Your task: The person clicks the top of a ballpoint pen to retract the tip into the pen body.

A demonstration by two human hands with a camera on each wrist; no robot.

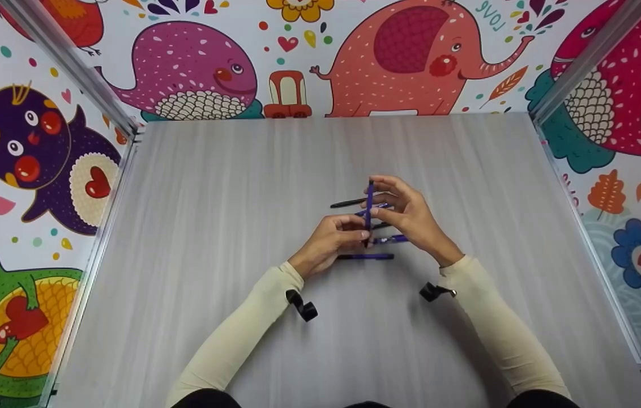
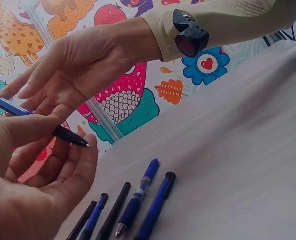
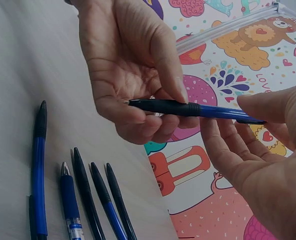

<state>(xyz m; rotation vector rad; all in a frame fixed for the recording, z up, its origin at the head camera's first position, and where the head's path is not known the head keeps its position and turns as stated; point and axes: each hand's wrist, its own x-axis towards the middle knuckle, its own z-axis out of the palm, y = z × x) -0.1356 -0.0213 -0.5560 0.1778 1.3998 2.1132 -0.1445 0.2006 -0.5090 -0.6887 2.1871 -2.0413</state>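
Note:
A blue ballpoint pen (image 3: 220,113) with a black grip and bare tip is held up between both hands. My left hand (image 1: 332,241) pinches its black grip section between thumb and fingers, tip toward the palm side. Around the blue clip end curls my right hand (image 1: 411,212), thumb on one side and fingers on the other. Below the hands, several pens lie side by side on the table: a blue pen with black grip (image 3: 38,175), a blue pen with a clear printed barrel (image 3: 71,202), a black pen (image 3: 85,187), another blue-and-black pen (image 3: 107,200) and another black pen (image 3: 118,197).
The grey wood-grain table (image 1: 230,187) is bordered by metal rails (image 1: 567,68) and walls printed with cartoon animals (image 1: 411,62). Black wrist cameras (image 1: 302,306) sit at both cuffs, close over the tabletop.

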